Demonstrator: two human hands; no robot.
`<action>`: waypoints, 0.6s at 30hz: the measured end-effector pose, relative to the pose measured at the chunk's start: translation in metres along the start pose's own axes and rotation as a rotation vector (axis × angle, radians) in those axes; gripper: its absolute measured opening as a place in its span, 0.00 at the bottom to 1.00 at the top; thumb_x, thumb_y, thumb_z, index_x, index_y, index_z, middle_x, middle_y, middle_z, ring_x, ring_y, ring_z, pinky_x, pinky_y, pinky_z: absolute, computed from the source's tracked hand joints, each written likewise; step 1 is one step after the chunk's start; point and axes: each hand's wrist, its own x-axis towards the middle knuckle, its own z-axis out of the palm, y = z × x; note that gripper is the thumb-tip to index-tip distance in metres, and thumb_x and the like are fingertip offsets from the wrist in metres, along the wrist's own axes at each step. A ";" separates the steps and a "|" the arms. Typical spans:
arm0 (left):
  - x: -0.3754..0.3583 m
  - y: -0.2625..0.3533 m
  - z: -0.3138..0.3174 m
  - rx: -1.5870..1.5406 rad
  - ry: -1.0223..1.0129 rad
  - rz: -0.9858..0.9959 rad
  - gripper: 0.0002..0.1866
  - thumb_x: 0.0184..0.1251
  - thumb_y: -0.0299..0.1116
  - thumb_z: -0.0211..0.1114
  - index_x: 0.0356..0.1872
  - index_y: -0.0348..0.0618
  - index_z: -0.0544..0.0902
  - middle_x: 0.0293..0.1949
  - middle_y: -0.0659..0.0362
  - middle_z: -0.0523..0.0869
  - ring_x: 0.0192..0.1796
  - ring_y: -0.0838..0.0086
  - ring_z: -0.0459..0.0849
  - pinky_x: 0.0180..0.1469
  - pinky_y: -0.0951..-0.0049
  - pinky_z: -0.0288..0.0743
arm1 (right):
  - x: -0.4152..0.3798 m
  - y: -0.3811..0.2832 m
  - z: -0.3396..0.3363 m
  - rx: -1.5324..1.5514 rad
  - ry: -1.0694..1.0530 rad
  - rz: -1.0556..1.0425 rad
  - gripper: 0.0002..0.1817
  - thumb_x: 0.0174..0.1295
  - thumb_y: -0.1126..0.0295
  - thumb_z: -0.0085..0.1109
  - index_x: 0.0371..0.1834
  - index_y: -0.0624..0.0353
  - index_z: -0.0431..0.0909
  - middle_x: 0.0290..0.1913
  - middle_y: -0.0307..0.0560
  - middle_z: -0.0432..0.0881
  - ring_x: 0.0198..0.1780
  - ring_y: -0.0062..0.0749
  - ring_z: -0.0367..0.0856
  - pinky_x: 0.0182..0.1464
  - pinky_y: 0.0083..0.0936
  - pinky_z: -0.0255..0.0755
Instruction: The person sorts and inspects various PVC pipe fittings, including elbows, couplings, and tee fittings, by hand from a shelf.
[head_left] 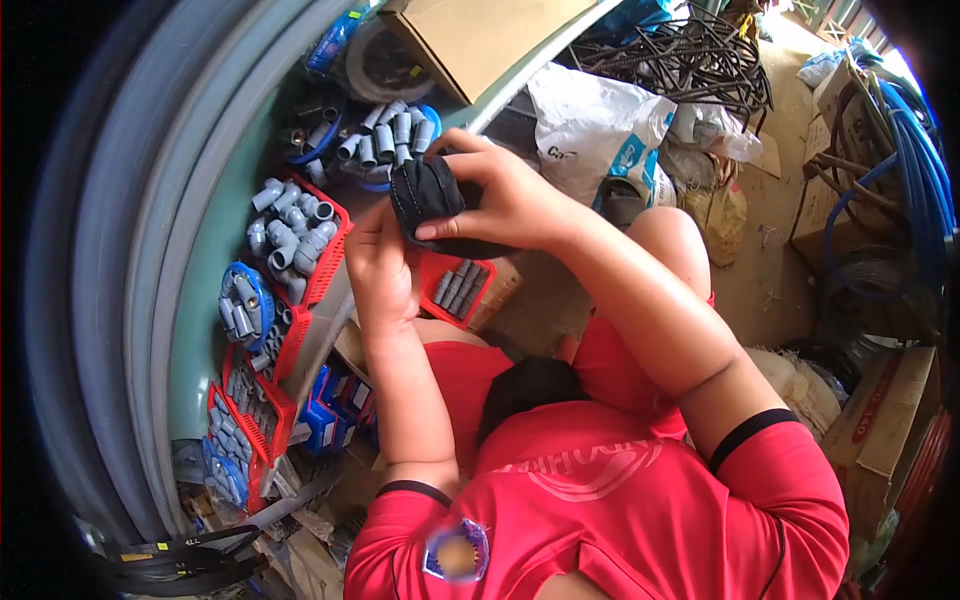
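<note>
Both my hands are raised in front of me around a black fabric item point(428, 195), which looks like a glove or small pouch. My right hand point(505, 195) grips it from above, fingers curled over its top and side. My left hand point(380, 268) is below and to the left, its fingers against the item's lower edge. I am seated, in a red shirt and red shorts, with my knee point(668, 235) just right of my hands.
Red baskets point(325, 270) and blue trays point(245, 305) of grey pipe fittings line the left, beside large grey pipes point(130, 250). A small red basket point(458, 288) sits under my hands. Cardboard box point(480, 40), white sacks point(590, 125), wire coils and blue hoses point(915, 160) lie beyond.
</note>
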 end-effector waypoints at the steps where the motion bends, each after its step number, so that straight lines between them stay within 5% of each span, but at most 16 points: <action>1: 0.000 -0.001 -0.003 0.055 -0.007 0.035 0.14 0.75 0.29 0.61 0.52 0.27 0.82 0.49 0.54 0.87 0.47 0.75 0.85 0.56 0.74 0.76 | -0.001 0.001 -0.003 0.030 -0.029 0.051 0.23 0.49 0.63 0.80 0.46 0.61 0.84 0.50 0.51 0.77 0.53 0.41 0.77 0.57 0.34 0.71; 5: 0.002 0.003 -0.002 0.249 -0.062 0.098 0.14 0.69 0.22 0.66 0.54 0.27 0.82 0.49 0.53 0.87 0.50 0.74 0.84 0.59 0.73 0.75 | -0.002 0.007 -0.011 0.060 -0.121 0.161 0.18 0.49 0.66 0.79 0.41 0.61 0.86 0.51 0.48 0.78 0.55 0.38 0.78 0.59 0.31 0.71; 11: 0.034 0.004 -0.024 0.495 -0.270 0.198 0.14 0.69 0.18 0.63 0.54 0.28 0.82 0.48 0.56 0.86 0.50 0.76 0.83 0.56 0.75 0.76 | -0.009 0.021 0.010 -0.016 0.028 0.303 0.19 0.57 0.58 0.75 0.40 0.63 0.85 0.42 0.45 0.81 0.43 0.31 0.82 0.50 0.30 0.75; 14: 0.033 -0.008 -0.031 0.481 -0.353 0.157 0.18 0.66 0.16 0.64 0.57 0.30 0.80 0.49 0.56 0.85 0.51 0.75 0.83 0.56 0.75 0.76 | -0.012 0.039 0.014 0.355 0.233 0.724 0.28 0.60 0.48 0.70 0.38 0.70 0.84 0.31 0.49 0.84 0.32 0.31 0.83 0.37 0.32 0.78; 15: 0.032 -0.015 -0.034 0.458 -0.377 0.127 0.19 0.65 0.15 0.64 0.58 0.30 0.79 0.49 0.56 0.84 0.52 0.75 0.83 0.56 0.75 0.76 | -0.009 0.031 0.010 0.490 0.353 0.692 0.33 0.63 0.43 0.65 0.41 0.71 0.82 0.29 0.46 0.85 0.29 0.27 0.82 0.32 0.30 0.78; 16: 0.029 -0.024 -0.040 0.461 -0.384 0.073 0.22 0.65 0.15 0.65 0.61 0.32 0.77 0.51 0.56 0.84 0.52 0.74 0.84 0.57 0.75 0.77 | -0.006 0.029 0.001 0.489 0.474 0.777 0.30 0.64 0.44 0.65 0.43 0.68 0.82 0.30 0.46 0.85 0.29 0.28 0.83 0.34 0.33 0.79; 18: 0.020 -0.058 -0.057 0.470 -0.371 -0.183 0.20 0.67 0.18 0.65 0.60 0.31 0.78 0.50 0.55 0.84 0.52 0.74 0.84 0.57 0.75 0.77 | -0.004 0.028 -0.019 0.966 0.690 0.734 0.25 0.62 0.55 0.70 0.50 0.68 0.80 0.38 0.47 0.86 0.39 0.29 0.85 0.44 0.32 0.81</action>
